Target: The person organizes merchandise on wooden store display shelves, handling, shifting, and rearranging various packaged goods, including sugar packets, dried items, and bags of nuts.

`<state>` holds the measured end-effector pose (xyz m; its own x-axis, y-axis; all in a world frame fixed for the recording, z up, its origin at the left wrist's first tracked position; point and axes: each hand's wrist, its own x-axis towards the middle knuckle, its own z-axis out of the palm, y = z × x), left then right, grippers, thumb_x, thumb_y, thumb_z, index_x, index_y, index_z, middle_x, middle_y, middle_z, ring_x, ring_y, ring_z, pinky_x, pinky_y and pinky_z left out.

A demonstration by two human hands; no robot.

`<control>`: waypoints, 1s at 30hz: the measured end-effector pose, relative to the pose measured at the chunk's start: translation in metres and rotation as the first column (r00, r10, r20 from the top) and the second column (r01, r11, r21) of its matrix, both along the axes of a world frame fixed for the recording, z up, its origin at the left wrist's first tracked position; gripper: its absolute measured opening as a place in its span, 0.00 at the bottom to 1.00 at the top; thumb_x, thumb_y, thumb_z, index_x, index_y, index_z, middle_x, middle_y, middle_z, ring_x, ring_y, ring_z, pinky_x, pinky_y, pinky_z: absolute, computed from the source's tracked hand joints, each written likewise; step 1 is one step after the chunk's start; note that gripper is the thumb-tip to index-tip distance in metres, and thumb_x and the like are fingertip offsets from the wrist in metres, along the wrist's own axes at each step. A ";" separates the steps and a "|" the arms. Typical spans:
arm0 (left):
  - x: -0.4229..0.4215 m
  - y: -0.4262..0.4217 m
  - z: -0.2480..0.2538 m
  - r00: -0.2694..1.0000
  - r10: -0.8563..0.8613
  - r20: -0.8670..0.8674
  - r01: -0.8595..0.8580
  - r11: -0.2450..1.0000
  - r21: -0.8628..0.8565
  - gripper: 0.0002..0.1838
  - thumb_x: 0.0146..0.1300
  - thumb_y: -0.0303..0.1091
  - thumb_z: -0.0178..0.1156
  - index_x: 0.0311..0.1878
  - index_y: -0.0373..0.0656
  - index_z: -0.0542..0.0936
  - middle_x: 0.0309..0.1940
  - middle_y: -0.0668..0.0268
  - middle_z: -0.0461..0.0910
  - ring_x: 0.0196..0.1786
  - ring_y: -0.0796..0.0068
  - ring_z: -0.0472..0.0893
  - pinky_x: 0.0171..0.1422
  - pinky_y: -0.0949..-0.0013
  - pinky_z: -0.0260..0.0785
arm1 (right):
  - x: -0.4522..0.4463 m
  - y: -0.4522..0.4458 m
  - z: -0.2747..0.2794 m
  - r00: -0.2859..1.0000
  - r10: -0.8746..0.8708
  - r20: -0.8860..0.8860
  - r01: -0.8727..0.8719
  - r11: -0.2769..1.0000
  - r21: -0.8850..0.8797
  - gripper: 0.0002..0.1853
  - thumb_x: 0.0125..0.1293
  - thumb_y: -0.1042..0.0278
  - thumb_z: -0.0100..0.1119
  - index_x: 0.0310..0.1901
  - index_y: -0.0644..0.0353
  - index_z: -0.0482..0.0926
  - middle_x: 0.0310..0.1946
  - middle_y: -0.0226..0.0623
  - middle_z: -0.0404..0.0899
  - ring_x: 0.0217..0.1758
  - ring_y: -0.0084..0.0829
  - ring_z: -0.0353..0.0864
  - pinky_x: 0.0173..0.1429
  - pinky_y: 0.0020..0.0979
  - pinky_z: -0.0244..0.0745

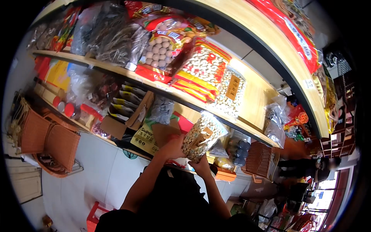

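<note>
In front of the shelf (257,102), left grip (174,148) and right grip (200,167) clasp a clear bag (218,127) of pale kernels (192,140).

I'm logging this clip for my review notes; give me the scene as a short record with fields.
left hand: gripping the side of the labelled bag
right hand: at the same bag's lower end
held item: clear, filled with pale pieces, brown label, tilted
upper shelf: lookalike bag, red-and-yellow packs, bag of round brown items
lower shelf: open carton with dark pouches
floor: red stool
unclear: contents' exact kind
</note>
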<state>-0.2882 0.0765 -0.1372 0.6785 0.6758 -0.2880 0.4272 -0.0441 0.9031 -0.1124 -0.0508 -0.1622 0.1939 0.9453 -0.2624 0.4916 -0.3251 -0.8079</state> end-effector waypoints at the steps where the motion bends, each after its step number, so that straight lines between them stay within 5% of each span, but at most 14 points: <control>1: -0.009 -0.004 0.000 1.000 -0.006 -0.002 0.006 1.000 -0.011 0.49 0.41 0.42 0.75 0.64 0.34 0.59 0.50 0.42 0.77 0.55 0.44 0.77 0.60 0.57 0.70 | -0.003 -0.005 -0.012 0.998 0.021 -0.065 -0.022 0.999 -0.024 0.44 0.48 0.67 0.72 0.64 0.68 0.57 0.56 0.54 0.72 0.60 0.49 0.74 0.62 0.40 0.69; 2: -0.018 -0.008 -0.002 1.000 -0.015 -0.002 0.015 1.000 -0.020 0.51 0.41 0.43 0.75 0.65 0.34 0.58 0.51 0.42 0.77 0.56 0.44 0.77 0.61 0.57 0.70 | -0.006 -0.007 -0.021 0.995 0.044 -0.085 -0.048 0.998 -0.049 0.43 0.47 0.69 0.73 0.63 0.67 0.59 0.55 0.48 0.73 0.59 0.41 0.73 0.63 0.37 0.67; 3: -0.020 -0.017 -0.044 0.999 0.035 -0.010 -0.036 0.997 -0.068 0.54 0.40 0.46 0.76 0.67 0.34 0.57 0.55 0.43 0.75 0.59 0.47 0.76 0.63 0.58 0.68 | -0.012 -0.006 -0.023 0.990 0.087 -0.112 -0.094 0.994 -0.057 0.42 0.47 0.68 0.72 0.63 0.67 0.60 0.55 0.47 0.74 0.59 0.41 0.74 0.63 0.37 0.67; 6: -0.051 -0.026 -0.042 0.990 0.069 0.126 -0.051 0.989 -0.140 0.54 0.39 0.49 0.76 0.67 0.35 0.60 0.57 0.45 0.74 0.61 0.50 0.75 0.64 0.59 0.67 | -0.022 -0.002 -0.052 0.959 0.225 -0.173 -0.237 0.970 -0.051 0.41 0.47 0.68 0.71 0.63 0.68 0.62 0.55 0.47 0.74 0.59 0.41 0.74 0.64 0.37 0.67; 11: -0.101 -0.041 -0.076 0.985 0.168 -0.040 -0.172 0.967 -0.189 0.51 0.39 0.50 0.76 0.66 0.37 0.63 0.57 0.48 0.75 0.60 0.52 0.75 0.64 0.59 0.67 | -0.063 0.016 -0.074 0.891 0.351 -0.289 -0.389 0.917 -0.087 0.42 0.50 0.66 0.68 0.66 0.68 0.59 0.60 0.51 0.70 0.65 0.45 0.69 0.69 0.37 0.63; 15: -0.127 -0.038 -0.098 0.926 0.310 -0.214 -0.340 0.932 -0.121 0.47 0.39 0.46 0.76 0.62 0.38 0.66 0.55 0.49 0.76 0.58 0.48 0.76 0.60 0.57 0.69 | -0.102 0.038 -0.104 0.856 0.420 -0.302 -0.508 0.794 -0.333 0.42 0.52 0.66 0.67 0.65 0.69 0.55 0.43 0.48 0.77 0.41 0.35 0.79 0.43 0.34 0.78; 17: -0.137 -0.034 -0.138 0.910 0.358 -0.208 -0.376 0.925 -0.051 0.46 0.40 0.46 0.75 0.62 0.37 0.66 0.55 0.48 0.76 0.58 0.47 0.76 0.59 0.56 0.69 | -0.108 0.027 -0.194 0.907 0.396 -0.141 -0.406 0.912 -0.055 0.40 0.55 0.66 0.64 0.66 0.66 0.53 0.31 0.43 0.77 0.30 0.33 0.78 0.35 0.33 0.77; 18: -0.141 -0.033 -0.166 0.896 0.400 -0.192 -0.404 0.914 0.019 0.45 0.41 0.47 0.75 0.62 0.36 0.67 0.55 0.47 0.76 0.57 0.47 0.76 0.58 0.55 0.70 | -0.112 0.031 -0.185 0.904 0.402 -0.146 -0.414 0.909 -0.059 0.40 0.55 0.66 0.64 0.66 0.66 0.53 0.31 0.43 0.77 0.30 0.33 0.78 0.35 0.33 0.77; 20: -0.147 -0.034 -0.228 0.886 0.404 -0.227 -0.389 0.915 0.110 0.43 0.48 0.42 0.70 0.67 0.39 0.63 0.52 0.46 0.77 0.53 0.44 0.77 0.56 0.53 0.71 | -0.125 0.045 -0.149 0.918 0.238 -0.318 -0.370 0.802 -0.469 0.38 0.58 0.68 0.62 0.67 0.62 0.52 0.24 0.37 0.75 0.25 0.29 0.77 0.31 0.31 0.76; 23: -0.136 -0.034 -0.224 0.643 0.412 -0.645 -0.535 0.845 0.006 0.43 0.55 0.28 0.59 0.75 0.51 0.53 0.64 0.47 0.63 0.62 0.43 0.68 0.60 0.47 0.65 | -0.127 0.042 -0.160 0.868 0.373 -0.328 -0.479 0.803 -0.354 0.28 0.61 0.68 0.59 0.62 0.59 0.63 0.28 0.36 0.76 0.26 0.26 0.77 0.30 0.29 0.74; 26: -0.113 -0.044 -0.191 0.521 0.568 -0.637 -0.591 0.779 0.210 0.43 0.54 0.27 0.59 0.75 0.51 0.54 0.70 0.49 0.53 0.70 0.46 0.57 0.68 0.45 0.56 | -0.113 0.035 -0.162 0.821 0.467 -0.328 -0.553 0.793 -0.254 0.21 0.63 0.68 0.58 0.57 0.59 0.70 0.30 0.34 0.77 0.25 0.25 0.76 0.29 0.28 0.73; 28: -0.102 -0.056 -0.198 0.549 0.598 -0.585 -0.550 0.785 0.285 0.44 0.53 0.26 0.59 0.74 0.51 0.53 0.70 0.50 0.53 0.73 0.46 0.51 0.72 0.46 0.48 | -0.106 0.032 -0.150 0.818 0.456 -0.351 -0.549 0.802 -0.236 0.18 0.64 0.68 0.57 0.54 0.60 0.73 0.30 0.33 0.77 0.24 0.25 0.76 0.28 0.28 0.73; 30: -0.090 -0.065 -0.200 0.669 0.585 -0.458 -0.514 0.810 0.284 0.44 0.52 0.25 0.58 0.74 0.50 0.54 0.72 0.48 0.50 0.74 0.44 0.50 0.74 0.46 0.45 | -0.089 0.027 -0.138 0.881 0.250 -0.402 -0.404 0.840 -0.363 0.15 0.64 0.69 0.56 0.52 0.60 0.73 0.30 0.34 0.78 0.24 0.25 0.76 0.27 0.27 0.71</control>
